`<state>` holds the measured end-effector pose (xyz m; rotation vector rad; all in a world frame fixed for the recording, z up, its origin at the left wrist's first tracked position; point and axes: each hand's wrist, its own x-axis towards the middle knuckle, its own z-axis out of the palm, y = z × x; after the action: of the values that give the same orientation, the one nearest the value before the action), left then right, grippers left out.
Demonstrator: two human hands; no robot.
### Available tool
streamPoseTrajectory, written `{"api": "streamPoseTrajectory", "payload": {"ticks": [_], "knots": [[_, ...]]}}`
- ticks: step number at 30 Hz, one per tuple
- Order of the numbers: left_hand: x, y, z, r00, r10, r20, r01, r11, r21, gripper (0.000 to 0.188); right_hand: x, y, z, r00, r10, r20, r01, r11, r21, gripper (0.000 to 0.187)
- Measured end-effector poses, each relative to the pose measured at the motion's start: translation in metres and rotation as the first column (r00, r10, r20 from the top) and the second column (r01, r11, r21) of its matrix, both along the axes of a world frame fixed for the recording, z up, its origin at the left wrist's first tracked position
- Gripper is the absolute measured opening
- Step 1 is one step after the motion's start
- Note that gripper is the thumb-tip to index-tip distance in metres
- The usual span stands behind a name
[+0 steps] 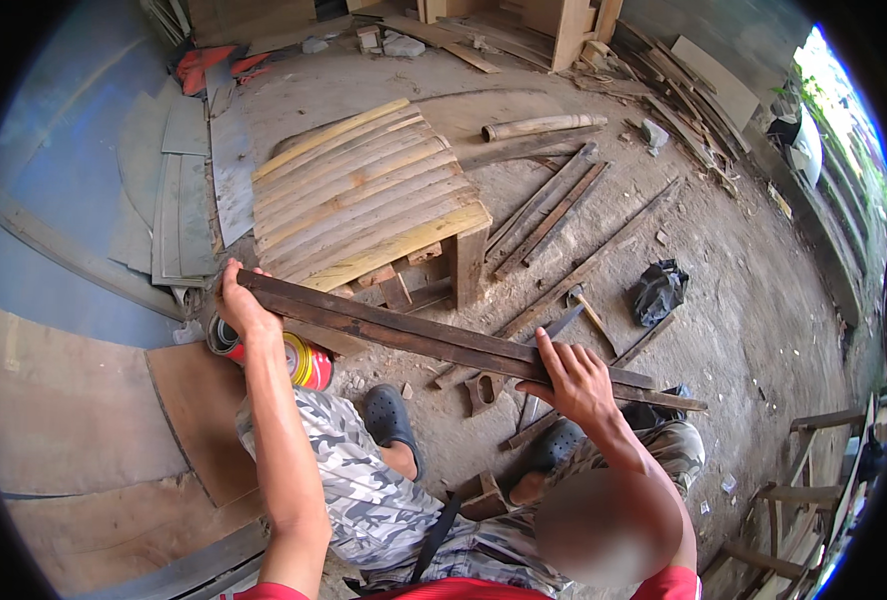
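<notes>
Two long dark wooden strips (394, 328) lie side by side across my lap area, slanting from upper left to lower right. My left hand (246, 305) is closed round their far left end. Toward the other end, my right hand (576, 378) grips across both strips, thumb on the near edge and fingers over the top. Their right ends are uneven, one strip reaching further out. Beneath the strips, a handsaw's wooden handle (483, 393) and a metal blade (567, 322) show on the ground; the strips partly cover them.
A slatted wooden platform (364, 195) stands ahead. Paint cans (309, 362) sit by my left forearm. On the dirt floor lie a hammer (594, 318), a black plastic bag (660, 292) and loose boards (554, 215). A wooden ladder-like frame (776, 520) stands at right.
</notes>
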<state>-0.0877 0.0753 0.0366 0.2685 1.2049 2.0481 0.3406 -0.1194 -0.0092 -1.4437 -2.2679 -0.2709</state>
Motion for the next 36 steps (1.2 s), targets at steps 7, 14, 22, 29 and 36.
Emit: {"api": "streamPoseTrajectory", "payload": {"ticks": [7, 14, 22, 29, 36], "knots": [[0.002, 0.001, 0.003, 0.994, 0.078, -0.08, -0.085, 0.993, -0.084, 0.019, -0.002, -0.002, -0.014, 1.0, -0.003, 0.02, 0.007, 0.978, -0.208, 0.091], [-0.001, 0.004, -0.006, 0.982, 0.104, -0.157, -0.126, 0.982, -0.141, 0.018, -0.003, -0.001, -0.016, 0.995, 0.011, 0.098, 0.02, 0.951, -0.308, 0.094], [-0.014, 0.01, -0.016, 0.975, 0.088, -0.204, -0.115, 0.985, -0.13, 0.026, -0.006, 0.0, -0.016, 0.998, 0.029, 0.058, -0.011, 0.958, -0.285, 0.082], [-0.004, 0.007, -0.012, 0.967, 0.099, -0.235, -0.135, 0.98, -0.144, 0.027, -0.004, -0.001, -0.013, 0.996, 0.019, 0.089, 0.016, 0.926, -0.378, 0.093], [-0.004, 0.005, -0.015, 0.956, 0.079, -0.282, -0.13, 0.977, -0.167, 0.026, -0.002, 0.001, -0.011, 0.999, 0.026, 0.048, -0.004, 0.912, -0.41, 0.094]]}}
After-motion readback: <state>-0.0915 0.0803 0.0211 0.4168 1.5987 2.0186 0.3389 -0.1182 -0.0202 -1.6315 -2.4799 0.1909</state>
